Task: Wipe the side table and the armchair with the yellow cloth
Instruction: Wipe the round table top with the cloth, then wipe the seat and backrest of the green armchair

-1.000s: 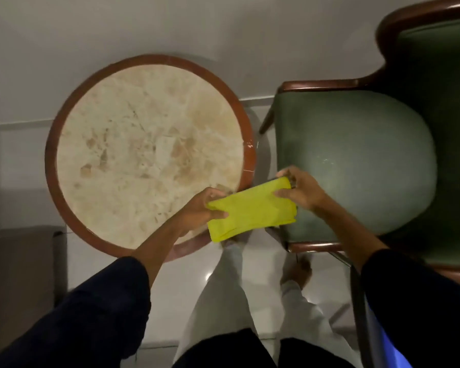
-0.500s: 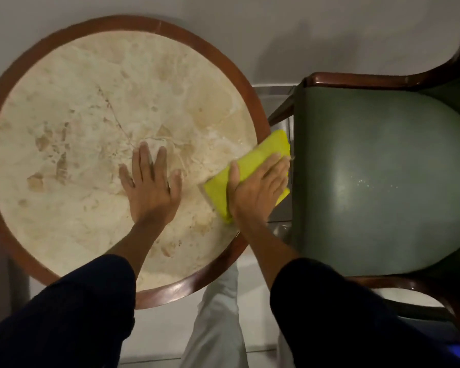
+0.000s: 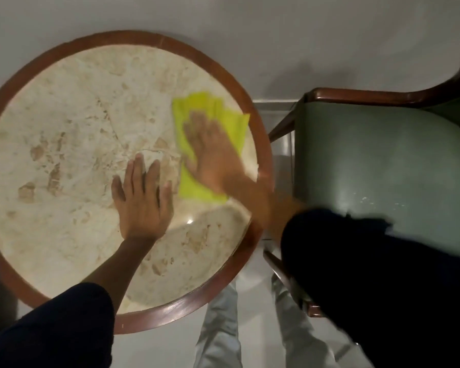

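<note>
The right hand (image 3: pixel 213 158) presses flat, fingers spread, on the yellow cloth (image 3: pixel 210 120) atop the side table (image 3: pixel 64 128); the left hand (image 3: pixel 141 200), open and empty, braces beside it. Table-wiping is underway; next, sweep leftward, then the armchair (image 3: pixel 383 160).

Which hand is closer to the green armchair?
Right. The right hand presses the yellow cloth near the table edge beside the armchair; the left hand rests flat at the tabletop's middle, farther away.
</note>
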{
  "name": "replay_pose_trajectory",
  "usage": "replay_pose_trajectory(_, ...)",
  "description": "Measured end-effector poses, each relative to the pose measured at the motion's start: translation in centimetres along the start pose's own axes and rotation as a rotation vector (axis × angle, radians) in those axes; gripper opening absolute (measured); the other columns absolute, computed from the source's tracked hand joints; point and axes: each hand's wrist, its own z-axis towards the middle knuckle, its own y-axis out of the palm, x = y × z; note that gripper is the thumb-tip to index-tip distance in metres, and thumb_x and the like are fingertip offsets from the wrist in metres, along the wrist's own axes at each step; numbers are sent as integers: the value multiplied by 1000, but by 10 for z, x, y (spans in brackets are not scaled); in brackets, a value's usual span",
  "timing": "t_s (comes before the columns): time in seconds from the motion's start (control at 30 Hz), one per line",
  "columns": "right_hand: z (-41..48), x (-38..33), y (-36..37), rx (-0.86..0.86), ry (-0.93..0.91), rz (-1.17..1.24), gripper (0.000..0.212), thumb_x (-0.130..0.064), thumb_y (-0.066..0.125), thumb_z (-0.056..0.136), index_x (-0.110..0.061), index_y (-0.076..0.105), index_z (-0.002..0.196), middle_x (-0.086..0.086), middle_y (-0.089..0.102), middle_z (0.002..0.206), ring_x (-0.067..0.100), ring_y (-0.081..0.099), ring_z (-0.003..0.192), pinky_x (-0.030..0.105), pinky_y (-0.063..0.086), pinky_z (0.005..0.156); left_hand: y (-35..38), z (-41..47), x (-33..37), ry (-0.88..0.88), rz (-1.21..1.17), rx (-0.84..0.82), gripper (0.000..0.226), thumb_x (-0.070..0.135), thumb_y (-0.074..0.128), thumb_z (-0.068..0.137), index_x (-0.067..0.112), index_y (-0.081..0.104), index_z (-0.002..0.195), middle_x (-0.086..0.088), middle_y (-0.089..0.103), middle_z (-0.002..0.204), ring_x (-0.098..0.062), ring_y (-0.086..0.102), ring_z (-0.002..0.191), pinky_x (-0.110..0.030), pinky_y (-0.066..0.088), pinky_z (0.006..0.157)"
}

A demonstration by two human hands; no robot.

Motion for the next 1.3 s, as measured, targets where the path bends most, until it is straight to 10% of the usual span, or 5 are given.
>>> replay_pose_trajectory(0.4, -137, 31, 1, 57, 619, 377, 65, -35, 40, 99, -16, 13, 154, 16, 12, 163, 42, 47, 131, 49, 49, 95, -12, -1, 12, -55, -17, -86, 58, 51, 23, 101, 17, 32, 147, -14, 23, 162, -30, 16, 151, -58, 14, 120)
replay_pose_trajectory(0.57, -162, 49, -39, 336, 725, 738, 58, -16, 43, 99, -9, 19, 152, 13, 28, 159, 30, 39, 139, 33, 32, 108, -16, 7, 55, 88, 128, -9, 59, 47, 22, 104, 10, 43, 144, -15, 38, 155, -31, 34, 144, -51, 23, 115)
replay_pose_trajectory(0.8, -288, 167, -113, 781, 1062, 139, 56, -31, 33, 96, -13, 28, 149, 17, 47, 146, 32, 51, 125, 45, 43, 103, -8, 39, 197, 502, -117, -102, 57, 54, 22, 100, 22, 40, 144, -10, 28, 161, -29, 25, 149, -55, 14, 118)
replay_pose_trajectory(1.0, -320, 214, -38, 244, 1363, 203, 62, -44, 33, 100, -14, 20, 152, 20, 13, 161, 34, 10, 149, 53, 11, 120, 22, 46, 213, 482, 2, -129, 63, 60, 23, 98, 22, 37, 147, -13, 25, 162, -29, 19, 151, -59, 16, 120)
replay_pose_trajectory(1.3, -250, 194, -3, 270, 1179, 186, 72, -47, 35, 95, -9, 16, 153, 21, 11, 162, 35, 6, 150, 56, 8, 121, 24, 46, 210, 526, 20, -23, 59, 56, 30, 100, 17, 44, 143, -15, 37, 156, -31, 28, 149, -57, 20, 119)
